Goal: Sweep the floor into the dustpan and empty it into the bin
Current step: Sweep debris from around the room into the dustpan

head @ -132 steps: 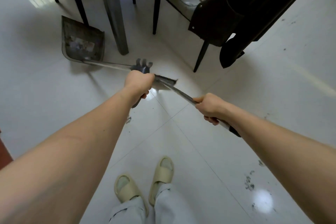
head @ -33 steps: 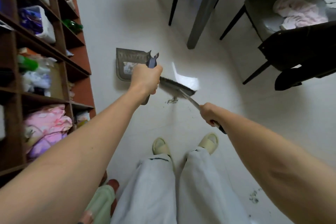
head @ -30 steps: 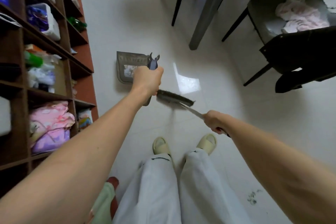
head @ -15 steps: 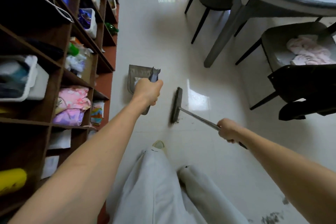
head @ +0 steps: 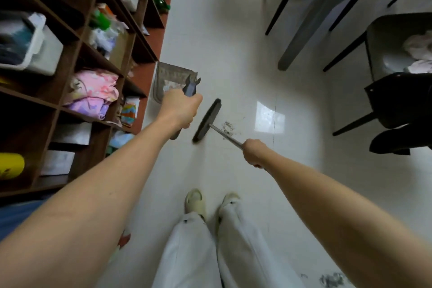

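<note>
White tiled floor (head: pixel 233 42); shelves (head: pixel 70 54) at left. Dustpan (head: pixel 168 79) beside shelves, its handle gripped by left hand (head: pixel 180 110). Right hand (head: pixel 254 153) grips broom (head: pixel 207 119). Dirt (head: pixel 228 127) beside broom head.

A glossy white tiled floor (head: pixel 233 37) runs between brown cubby shelves (head: pixel 70 58) on the left and a grey table (head: pixel 327 2) with dark-legged chairs (head: pixel 383 37).

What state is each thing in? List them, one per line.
Left hand: grips the dustpan handle.
Right hand: grips the broom handle.
Dustpan: on the floor by the shelf, litter inside.
Broom: head on the floor.
Dust pile: loose, right of the broom head, unswept.
</note>
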Available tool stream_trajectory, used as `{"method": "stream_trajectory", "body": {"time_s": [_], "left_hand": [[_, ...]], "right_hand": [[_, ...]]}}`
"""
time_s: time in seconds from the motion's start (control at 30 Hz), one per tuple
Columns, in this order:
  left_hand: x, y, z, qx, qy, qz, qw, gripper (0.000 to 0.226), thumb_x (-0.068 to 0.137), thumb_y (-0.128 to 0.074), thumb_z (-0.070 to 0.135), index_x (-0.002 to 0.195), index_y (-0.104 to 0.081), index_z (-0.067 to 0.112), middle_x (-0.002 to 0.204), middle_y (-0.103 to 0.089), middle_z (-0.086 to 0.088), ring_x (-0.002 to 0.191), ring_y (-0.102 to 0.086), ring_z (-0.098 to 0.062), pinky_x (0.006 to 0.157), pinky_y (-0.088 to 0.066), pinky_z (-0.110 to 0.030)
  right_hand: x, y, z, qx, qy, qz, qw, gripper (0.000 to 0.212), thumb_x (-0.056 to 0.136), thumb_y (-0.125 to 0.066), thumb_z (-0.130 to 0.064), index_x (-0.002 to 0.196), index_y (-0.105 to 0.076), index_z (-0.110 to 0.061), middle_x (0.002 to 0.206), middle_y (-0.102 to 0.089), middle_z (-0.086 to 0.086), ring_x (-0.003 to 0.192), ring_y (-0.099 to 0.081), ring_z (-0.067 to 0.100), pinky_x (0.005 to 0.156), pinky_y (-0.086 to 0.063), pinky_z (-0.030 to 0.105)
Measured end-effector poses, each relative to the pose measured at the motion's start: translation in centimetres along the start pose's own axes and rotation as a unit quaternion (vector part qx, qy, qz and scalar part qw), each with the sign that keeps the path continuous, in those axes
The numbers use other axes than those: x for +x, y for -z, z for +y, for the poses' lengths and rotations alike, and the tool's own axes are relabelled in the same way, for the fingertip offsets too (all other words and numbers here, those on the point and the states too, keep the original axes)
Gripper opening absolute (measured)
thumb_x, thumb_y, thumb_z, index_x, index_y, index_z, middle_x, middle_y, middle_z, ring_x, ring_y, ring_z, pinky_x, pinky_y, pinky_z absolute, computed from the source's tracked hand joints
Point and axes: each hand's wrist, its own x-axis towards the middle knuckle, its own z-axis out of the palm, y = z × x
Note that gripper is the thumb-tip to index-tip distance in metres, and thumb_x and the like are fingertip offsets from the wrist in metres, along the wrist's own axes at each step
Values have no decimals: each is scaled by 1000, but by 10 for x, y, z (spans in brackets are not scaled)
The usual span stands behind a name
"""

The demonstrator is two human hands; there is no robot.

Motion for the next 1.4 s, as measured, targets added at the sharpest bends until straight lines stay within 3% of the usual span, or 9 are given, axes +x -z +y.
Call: {"method": "stream_trajectory", "body": {"time_s": [0.1, 0.33, 0.6, 0.7, 0.87, 0.97, 1.07, 1.17, 1.4], "left_hand": [[1, -11, -6, 17, 16, 0, 1000, 20, 89, -48, 11, 71, -39, 15, 55, -37, -3, 44, -29, -15, 41, -23, -20], [-25, -35, -11, 26, 13, -37, 999, 13, 88, -48, 12, 76, -44, 14, 57, -41, -3, 45, -33, -15, 37, -23, -15], [-79, -46, -25, 63, -22, -131, 989, 17, 86, -47, 12, 70, -42, 14, 56, -41, -2, 44, -35, -17, 42, -27, -19], [-86, -42, -30, 83, -42, -150, 984, 23, 86, -49, 14, 64, -42, 14, 56, -43, -3, 44, -37, -18, 44, -27, -19], [-103, -42, -31, 81, -74, -190, 976, 29, 85, -49, 12, 58, -41, 13, 41, -41, 2, 36, -37, -15, 38, -27, -12], [-104, -45, -38, 101, -97, -205, 969, 28, 87, -49, 12, 59, -42, 12, 50, -41, -3, 40, -35, -17, 38, -27, -14], [-102, -53, -54, 120, -105, -217, 963, 25, 87, -50, 11, 64, -42, 12, 54, -40, -3, 44, -33, -18, 37, -26, -15], [-109, -63, -62, 135, -115, -240, 954, 28, 87, -50, 8, 63, -36, 13, 54, -37, -4, 43, -30, -17, 36, -25, -14], [-141, -90, -56, 179, -118, -278, 936, 13, 82, -46, 7, 70, -43, 9, 58, -44, -5, 41, -32, -15, 37, -26, -14]], "right_hand": [[6, -14, 9, -75, 10, 26, 997, 38, 90, -40, -1, 126, -51, -8, 110, -58, 9, 96, -59, 26, 73, -47, 31], [-20, -33, 61, -89, -73, -6, 993, 39, 92, -37, -3, 130, -46, -4, 95, -50, 11, 76, -56, 25, 69, -46, 30], [-120, -86, 127, -42, -200, -60, 977, 34, 92, -33, -2, 121, -50, -1, 68, -48, 11, 49, -49, 20, 40, -38, 27], [-143, -97, 142, -13, -211, -38, 977, 30, 90, -33, -1, 112, -54, 0, 68, -53, 12, 46, -49, 21, 38, -38, 24], [-175, -125, 145, 56, -184, 3, 981, 51, 91, -28, 0, 137, -46, -11, 83, -59, 15, 45, -49, 22, 36, -39, 25], [-161, -132, 120, 65, -159, 18, 985, 51, 91, -30, 0, 139, -45, -11, 82, -54, 11, 47, -47, 21, 36, -38, 26], [-133, -146, 95, 46, -144, 18, 988, 49, 92, -35, 0, 139, -45, -10, 95, -55, 10, 66, -56, 21, 44, -38, 25], [-118, -169, 94, 51, -174, 19, 983, 48, 90, -39, -2, 135, -49, -12, 116, -57, 11, 102, -62, 27, 72, -49, 31], [-157, -218, 151, 99, -253, -6, 962, 44, 93, -38, -5, 135, -46, -12, 84, -44, 5, 85, -55, 26, 70, -45, 29]]}}
